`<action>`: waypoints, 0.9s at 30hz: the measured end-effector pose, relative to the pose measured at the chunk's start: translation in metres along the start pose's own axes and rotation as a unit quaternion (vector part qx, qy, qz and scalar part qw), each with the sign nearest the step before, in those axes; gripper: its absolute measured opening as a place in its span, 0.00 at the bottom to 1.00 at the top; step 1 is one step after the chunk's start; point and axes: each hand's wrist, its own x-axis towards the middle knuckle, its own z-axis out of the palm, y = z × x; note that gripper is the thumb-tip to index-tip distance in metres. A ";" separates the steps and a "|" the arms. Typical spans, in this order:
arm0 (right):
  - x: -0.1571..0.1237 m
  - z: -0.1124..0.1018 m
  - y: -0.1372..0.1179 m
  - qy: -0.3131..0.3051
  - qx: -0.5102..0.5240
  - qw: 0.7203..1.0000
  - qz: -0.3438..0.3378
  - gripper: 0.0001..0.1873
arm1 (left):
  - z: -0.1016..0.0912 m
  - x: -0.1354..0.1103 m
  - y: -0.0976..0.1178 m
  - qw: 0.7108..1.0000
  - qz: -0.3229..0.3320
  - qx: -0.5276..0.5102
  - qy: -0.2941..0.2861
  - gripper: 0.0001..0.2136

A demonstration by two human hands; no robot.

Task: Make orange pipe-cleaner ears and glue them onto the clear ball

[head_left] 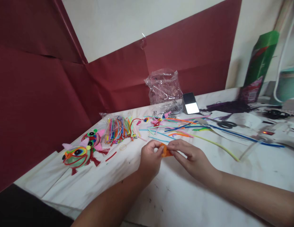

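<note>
Head-worn view, forward and down, tilted, close over left hand (150,160), right hand (193,159), white table (184,198).

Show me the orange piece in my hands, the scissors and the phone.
orange piece (165,152), head view, middle of its visible face.
scissors (226,124), head view, black handles.
phone (191,104), head view, middle of screen.

bare forearms, bare left hand (150,159), bare right hand (189,157)
</note>
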 end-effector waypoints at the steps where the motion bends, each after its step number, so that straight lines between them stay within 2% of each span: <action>1: 0.000 0.000 0.000 0.007 -0.006 1.000 0.006 0.08 | 0.000 0.000 0.000 1.000 0.001 -0.004 -0.005 0.05; 3: 0.000 -0.002 0.000 0.016 -0.019 1.000 0.013 0.08 | -0.001 0.000 0.000 1.000 -0.004 -0.012 -0.016 0.05; 8: 0.000 -0.002 0.000 -0.008 -0.015 0.999 -0.037 0.09 | 0.000 -0.002 0.004 0.999 -0.010 -0.019 -0.030 0.07; 14: 0.001 0.001 0.000 -0.014 0.034 0.993 0.116 0.08 | 0.004 -0.004 0.010 1.000 -0.014 -0.009 -0.011 0.05; 19: 0.001 0.000 0.001 -0.004 0.017 0.993 0.121 0.07 | 0.005 -0.004 0.014 0.998 -0.051 -0.005 -0.030 0.03; 23: 0.001 0.000 0.004 0.024 0.054 0.986 0.159 0.09 | 0.007 -0.003 0.016 0.994 -0.078 -0.069 -0.032 0.06; 27: 0.004 0.000 0.003 0.022 0.101 0.977 0.185 0.11 | 0.009 -0.002 0.014 0.993 -0.078 -0.084 -0.024 0.07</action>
